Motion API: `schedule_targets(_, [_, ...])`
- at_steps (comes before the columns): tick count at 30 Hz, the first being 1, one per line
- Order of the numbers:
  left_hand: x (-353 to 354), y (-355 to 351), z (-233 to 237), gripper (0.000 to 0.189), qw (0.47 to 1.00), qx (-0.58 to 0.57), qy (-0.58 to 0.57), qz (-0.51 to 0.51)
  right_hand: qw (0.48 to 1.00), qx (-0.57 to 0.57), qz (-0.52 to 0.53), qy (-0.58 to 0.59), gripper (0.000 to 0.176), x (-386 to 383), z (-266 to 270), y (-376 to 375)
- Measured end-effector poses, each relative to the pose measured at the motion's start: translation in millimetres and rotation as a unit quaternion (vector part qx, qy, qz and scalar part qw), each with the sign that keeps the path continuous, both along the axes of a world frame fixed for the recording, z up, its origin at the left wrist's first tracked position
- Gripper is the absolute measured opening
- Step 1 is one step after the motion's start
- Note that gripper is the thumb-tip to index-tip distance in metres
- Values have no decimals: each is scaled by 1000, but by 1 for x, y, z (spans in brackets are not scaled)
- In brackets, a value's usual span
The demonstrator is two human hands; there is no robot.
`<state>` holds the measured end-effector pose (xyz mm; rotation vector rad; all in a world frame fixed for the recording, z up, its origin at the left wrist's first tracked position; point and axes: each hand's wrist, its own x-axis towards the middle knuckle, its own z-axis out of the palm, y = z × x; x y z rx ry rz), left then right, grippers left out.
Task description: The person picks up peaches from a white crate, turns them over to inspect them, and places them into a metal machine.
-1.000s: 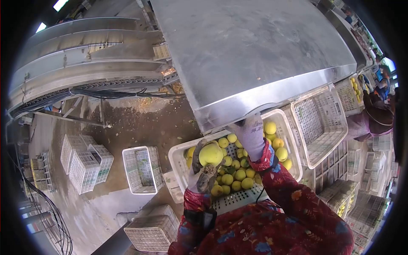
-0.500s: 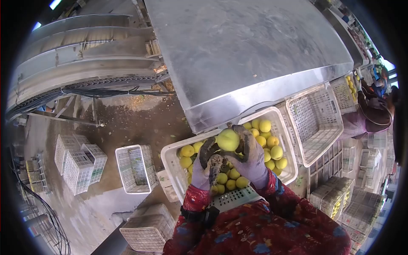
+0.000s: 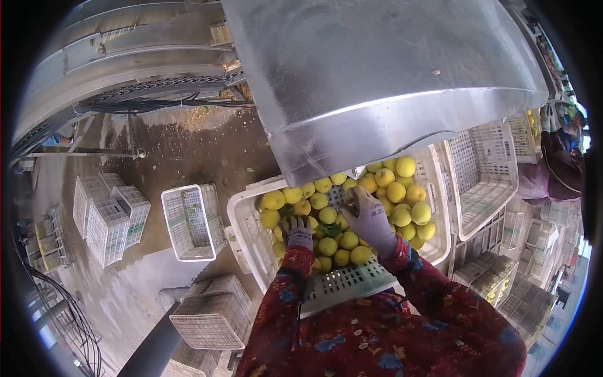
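Both my hands wear pale purple gloves with dark, soiled fingers and are down among round yellow-green fruit [image 3: 360, 254] in a white plastic crate [image 3: 339, 288]. My left hand [image 3: 298, 233] rests at the left part of the pile, fingers spread over the fruit, holding nothing visible. My right hand [image 3: 369, 217] reaches into the middle of the pile; its thumb stands apart from its curved fingers, with no fruit seen between them. The fingertips of both hands are partly lost among the fruit. A few green leaves [image 3: 333, 230] lie between the hands.
A large metal housing [image 3: 389, 69] overhangs the crate's far side. Another white crate [image 3: 480, 182] adjoins on the right, with a co-worker [image 3: 546, 173] beyond. At left on the floor stand a single crate [image 3: 191, 223], stacked crates [image 3: 110, 217] and more crates [image 3: 210, 317].
The large pale green fruit held up between both hands is no longer in them. My hands have lowered into the crate and moved apart. The view has shifted slightly.
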<state>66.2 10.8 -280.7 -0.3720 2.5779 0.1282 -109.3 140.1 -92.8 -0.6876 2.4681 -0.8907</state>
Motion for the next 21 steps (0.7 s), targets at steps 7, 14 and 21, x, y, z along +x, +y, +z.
schedule_targets(7, [-35, -15, -17, 67, 982, 47, -133, -127, 945, 303, 114, -45, 74, 29, -145, -14])
schedule_targets(14, [-56, -43, 110, 72, 932, 333, 31, 138, 985, -63, 14, -158, 69, 12, -20, 34])
schedule_targets(21, [-53, -43, 188, 75, 566, 745, 223, 275, 985, -162, -51, 21, 75, 24, 84, 28])
